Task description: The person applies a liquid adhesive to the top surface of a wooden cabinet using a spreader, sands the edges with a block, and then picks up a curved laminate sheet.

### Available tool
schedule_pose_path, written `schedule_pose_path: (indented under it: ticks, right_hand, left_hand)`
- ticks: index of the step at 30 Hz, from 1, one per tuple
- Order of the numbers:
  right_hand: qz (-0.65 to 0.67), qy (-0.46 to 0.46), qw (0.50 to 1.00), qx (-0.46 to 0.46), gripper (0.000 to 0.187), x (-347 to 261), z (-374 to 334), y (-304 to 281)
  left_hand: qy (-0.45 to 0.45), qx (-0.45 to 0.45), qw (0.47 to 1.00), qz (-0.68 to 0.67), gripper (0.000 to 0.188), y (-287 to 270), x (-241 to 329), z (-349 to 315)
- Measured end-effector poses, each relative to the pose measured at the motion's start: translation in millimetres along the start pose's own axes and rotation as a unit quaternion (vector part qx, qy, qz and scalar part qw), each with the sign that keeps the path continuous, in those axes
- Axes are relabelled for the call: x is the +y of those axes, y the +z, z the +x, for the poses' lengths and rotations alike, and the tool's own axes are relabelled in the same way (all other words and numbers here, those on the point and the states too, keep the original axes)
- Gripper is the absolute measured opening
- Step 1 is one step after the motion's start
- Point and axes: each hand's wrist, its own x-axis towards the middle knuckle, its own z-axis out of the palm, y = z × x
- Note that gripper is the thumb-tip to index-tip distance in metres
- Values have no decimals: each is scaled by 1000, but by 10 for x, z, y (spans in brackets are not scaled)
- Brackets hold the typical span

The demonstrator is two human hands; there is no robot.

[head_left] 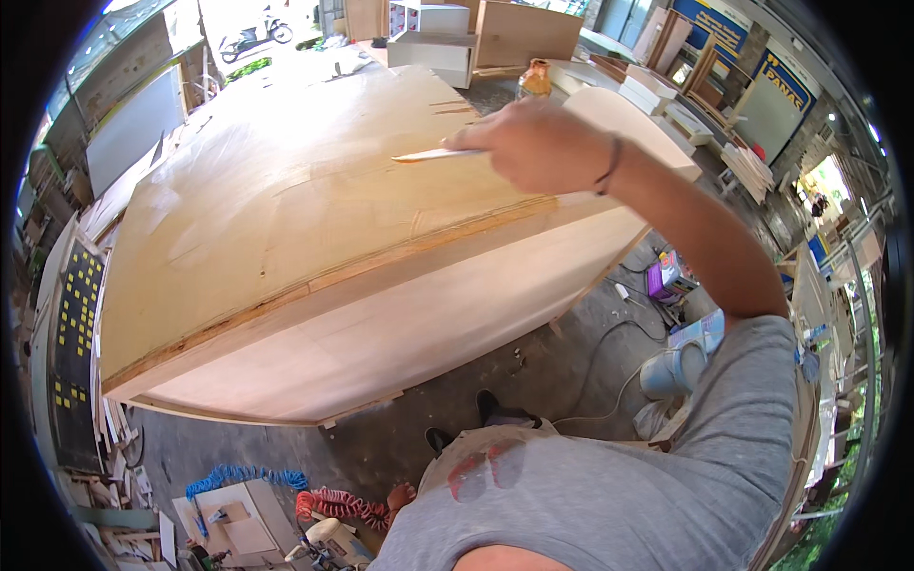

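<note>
My right hand [547,145] is closed round a putty knife [433,154], whose thin, pale blade shows brownish material along its edge. It is held over the far right part of a large wooden panel [257,238], the top of a big box-like piece of plywood furniture. Pale smears and streaks mark this surface. Whether the blade touches the wood I cannot tell. Low down beside my body, my left hand [402,496] is small and partly hidden, near a red coiled hose [343,506]; its grip is unclear.
An orange-brown jar [535,78] stands behind the panel. On the floor at right are a bucket [672,369], a purple container [666,278] and a cable [609,333]. A blue coiled hose [248,476] lies lower left, near wood offcuts [129,485]. White cabinets [433,57] stand at the back.
</note>
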Motion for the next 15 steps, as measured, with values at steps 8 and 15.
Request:
schedule_pose_path:
  ticks: [8,15]
  right_hand:
    - [67,-12,997,-34,17,-902,-340,-61]
    - [15,86,996,19,33,105,76,459]
  left_hand:
    - [4,-12,1000,-24,15,-92,25,-73]
    - [17,132,986,-98,11,-888,613,-168]
